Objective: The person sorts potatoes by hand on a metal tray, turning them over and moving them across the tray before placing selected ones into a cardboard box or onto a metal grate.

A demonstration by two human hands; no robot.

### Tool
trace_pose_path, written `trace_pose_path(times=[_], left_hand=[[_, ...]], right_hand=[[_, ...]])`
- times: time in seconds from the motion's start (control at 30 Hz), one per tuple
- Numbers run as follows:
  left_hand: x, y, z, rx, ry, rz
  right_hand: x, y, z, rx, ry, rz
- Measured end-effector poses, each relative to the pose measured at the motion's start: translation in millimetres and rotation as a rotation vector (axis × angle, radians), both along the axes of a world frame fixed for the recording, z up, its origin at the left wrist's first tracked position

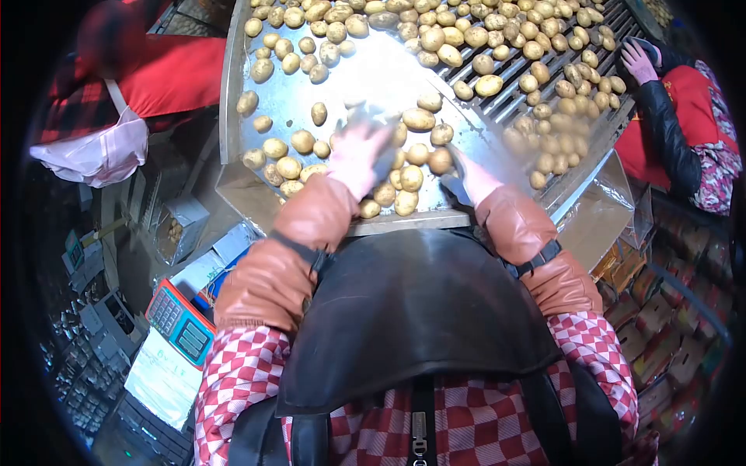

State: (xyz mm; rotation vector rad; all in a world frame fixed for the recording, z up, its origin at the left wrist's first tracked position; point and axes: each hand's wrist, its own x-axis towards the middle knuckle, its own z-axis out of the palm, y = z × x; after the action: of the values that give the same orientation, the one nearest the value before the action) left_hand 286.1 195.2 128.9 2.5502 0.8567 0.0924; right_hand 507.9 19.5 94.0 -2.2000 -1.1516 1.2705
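left grip [359, 151] spread over potatoes [411, 178], blurred, right grip [470, 177], opening cannot be told

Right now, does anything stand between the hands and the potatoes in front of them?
Nothing visible does. The left hand and right hand, both blurred, lie directly among the potatoes at the metal table's near edge.

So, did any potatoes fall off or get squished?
Nothing stands out. The small yellow-brown potatoes sit on the shiny metal sorting table, none visibly crushed or fallen. The left hand and right hand look blurred among them.
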Motion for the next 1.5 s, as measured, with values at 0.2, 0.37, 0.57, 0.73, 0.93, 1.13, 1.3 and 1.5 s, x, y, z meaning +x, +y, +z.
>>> trace_pose_path(times=[0.2,0.37,0.57,0.73,0.93,1.13,1.3,1.5], left_hand=[[-15.8,64.1,-23.7,0.23,0.16,-0.007],[-96.2,63.9,-17.6,0.12,0.221,0.3],[-126.0,-14.0,-22.1,-0.036,0.148,0.348],[-131.3,-32.0,-20.1,-0.108,-0.144,0.502],[-141.0,-40.2,-23.9,-0.052,-0.239,0.497],[-104.3,10.8,-15.7,0.048,0.058,0.891],[-49.6,28.5,-12.2,0.006,0.227,0.424],[-39.9,-1.5,-6.6,0.151,0.094,-0.148]], right_hand=[[2.2,14.5,47.2,-0.052,0.753,-0.147],[18.0,11.9,53.0,0.055,0.928,-0.669],[7.7,98.9,73.0,0.149,0.013,0.074],[-53.6,163.8,66.6,0.239,-0.422,0.373],[-75.9,198.8,-7.0,0.208,-0.205,0.384],[-40.3,113.4,120.8,0.118,0.587,-0.206],[46.8,-32.7,80.8,0.419,1.214,-0.918],[106.9,-211.0,50.7,0.821,1.199,-1.449]])
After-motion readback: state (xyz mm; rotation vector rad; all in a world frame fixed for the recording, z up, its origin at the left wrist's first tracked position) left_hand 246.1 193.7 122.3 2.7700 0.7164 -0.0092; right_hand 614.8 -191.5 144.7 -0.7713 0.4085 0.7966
